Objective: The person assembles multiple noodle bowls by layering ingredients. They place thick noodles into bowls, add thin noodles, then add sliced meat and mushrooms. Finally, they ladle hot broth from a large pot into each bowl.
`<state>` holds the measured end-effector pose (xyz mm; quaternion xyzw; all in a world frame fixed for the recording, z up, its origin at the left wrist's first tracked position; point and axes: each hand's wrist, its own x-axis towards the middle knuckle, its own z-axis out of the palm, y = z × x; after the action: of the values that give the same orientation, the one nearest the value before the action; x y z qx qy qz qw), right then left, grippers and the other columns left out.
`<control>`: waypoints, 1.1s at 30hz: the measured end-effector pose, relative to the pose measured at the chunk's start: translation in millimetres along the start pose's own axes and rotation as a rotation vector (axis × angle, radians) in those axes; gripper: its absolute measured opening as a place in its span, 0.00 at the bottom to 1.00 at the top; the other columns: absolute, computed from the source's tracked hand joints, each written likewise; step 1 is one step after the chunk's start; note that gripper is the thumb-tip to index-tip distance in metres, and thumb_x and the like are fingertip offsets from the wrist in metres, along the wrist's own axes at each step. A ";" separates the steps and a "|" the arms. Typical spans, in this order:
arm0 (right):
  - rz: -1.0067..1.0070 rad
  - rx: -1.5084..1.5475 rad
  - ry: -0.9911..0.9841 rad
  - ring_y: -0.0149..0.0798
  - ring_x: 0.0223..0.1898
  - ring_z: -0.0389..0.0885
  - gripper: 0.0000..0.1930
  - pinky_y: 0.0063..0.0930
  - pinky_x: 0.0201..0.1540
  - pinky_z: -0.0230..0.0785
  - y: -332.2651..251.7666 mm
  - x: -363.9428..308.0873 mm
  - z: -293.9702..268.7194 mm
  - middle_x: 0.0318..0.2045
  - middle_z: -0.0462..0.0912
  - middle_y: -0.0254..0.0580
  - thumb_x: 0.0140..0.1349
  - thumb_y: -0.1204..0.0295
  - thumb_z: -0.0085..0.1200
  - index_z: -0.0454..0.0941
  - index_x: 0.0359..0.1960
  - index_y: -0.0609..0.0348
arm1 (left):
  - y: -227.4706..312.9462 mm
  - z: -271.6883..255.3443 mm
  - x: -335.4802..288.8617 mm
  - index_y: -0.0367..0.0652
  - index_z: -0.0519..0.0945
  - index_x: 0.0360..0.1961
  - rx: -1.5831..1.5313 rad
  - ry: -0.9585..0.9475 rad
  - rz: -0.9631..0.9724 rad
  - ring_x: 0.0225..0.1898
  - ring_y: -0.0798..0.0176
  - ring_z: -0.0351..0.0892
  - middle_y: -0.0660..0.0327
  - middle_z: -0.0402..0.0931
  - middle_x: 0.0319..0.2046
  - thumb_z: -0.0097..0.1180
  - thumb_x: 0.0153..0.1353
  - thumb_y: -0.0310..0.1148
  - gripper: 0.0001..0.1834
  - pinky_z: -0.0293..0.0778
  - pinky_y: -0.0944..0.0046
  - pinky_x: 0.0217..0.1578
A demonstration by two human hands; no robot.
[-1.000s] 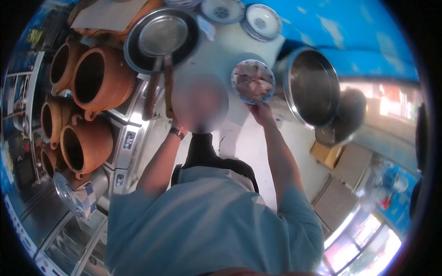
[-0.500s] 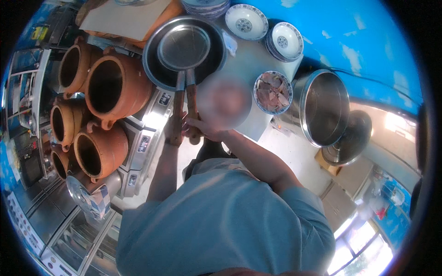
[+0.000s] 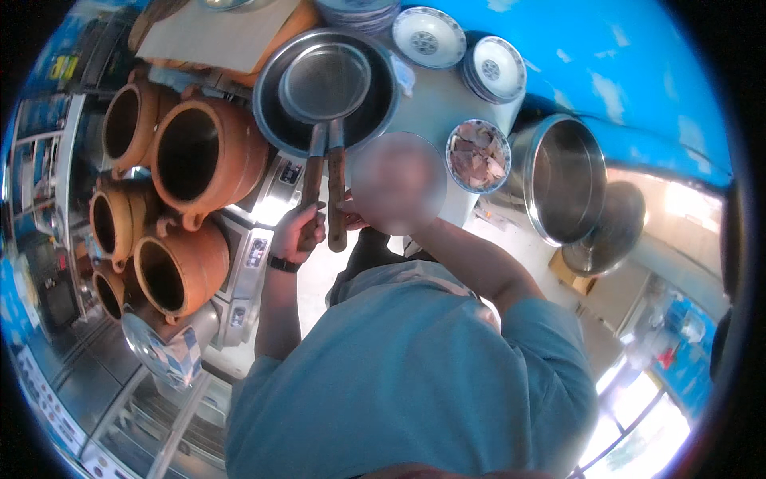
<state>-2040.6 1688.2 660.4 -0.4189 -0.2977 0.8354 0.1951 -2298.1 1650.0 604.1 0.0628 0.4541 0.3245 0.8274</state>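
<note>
A round metal mesh strainer (image 3: 325,80) lies over a wide dark metal basin (image 3: 271,120). Two wooden handles with metal shafts run side by side toward me. My left hand (image 3: 299,230), a dark band at its wrist, is closed around the lower part of the left handle (image 3: 312,182). My right hand (image 3: 349,211) has its fingertips pressed to the right handle (image 3: 337,180); a blurred round patch covers the rest of that hand. The head of the right-hand utensil is mostly hidden under the strainer. Close by stands a patterned bowl of cut meat pieces (image 3: 477,156).
Several clay pots (image 3: 187,152) stand on their sides at the left, beside a steel appliance (image 3: 254,251). Stacked patterned bowls (image 3: 499,70) and a single-looking bowl (image 3: 428,37) sit at the table's back. A large steel pot (image 3: 565,180) and round lid (image 3: 610,231) are at the right.
My left hand has come out from behind the handles and now wraps the left one. The right hand has slipped partly behind the blurred patch. The view has shifted slightly.
</note>
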 end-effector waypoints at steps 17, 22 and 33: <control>0.402 -0.919 1.019 0.43 0.33 0.83 0.10 0.36 0.38 0.74 255.7 -290.4 -508.8 0.33 0.85 0.47 0.66 0.69 0.56 0.86 0.41 0.61 | 6.8 311.6 -83.8 0.32 0.76 0.52 0.778 -0.479 0.845 0.46 0.49 0.84 0.43 0.81 0.46 0.51 0.74 0.29 0.12 0.83 0.49 0.49; 0.067 0.059 0.896 0.34 0.19 0.75 0.11 0.31 0.23 0.64 278.3 -236.1 -547.9 0.19 0.78 0.37 0.68 0.69 0.54 0.85 0.33 0.61 | -73.1 455.8 -112.9 0.32 0.76 0.47 0.478 -1.190 0.776 0.41 0.47 0.85 0.43 0.81 0.43 0.56 0.71 0.28 0.10 0.86 0.51 0.39; 0.339 -1.365 0.969 0.57 0.46 0.88 0.12 0.49 0.51 0.80 248.0 -311.8 -559.3 0.43 0.88 0.55 0.62 0.69 0.54 0.89 0.39 0.60 | -156.8 506.8 -137.5 0.29 0.78 0.50 0.266 -1.350 0.626 0.48 0.44 0.85 0.41 0.82 0.43 0.57 0.67 0.23 0.12 0.84 0.52 0.45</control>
<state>-1424.6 1510.4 414.7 -0.7946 -0.5528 0.2195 -0.1218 -1873.1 1542.4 933.1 0.4735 -0.1552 0.3779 0.7803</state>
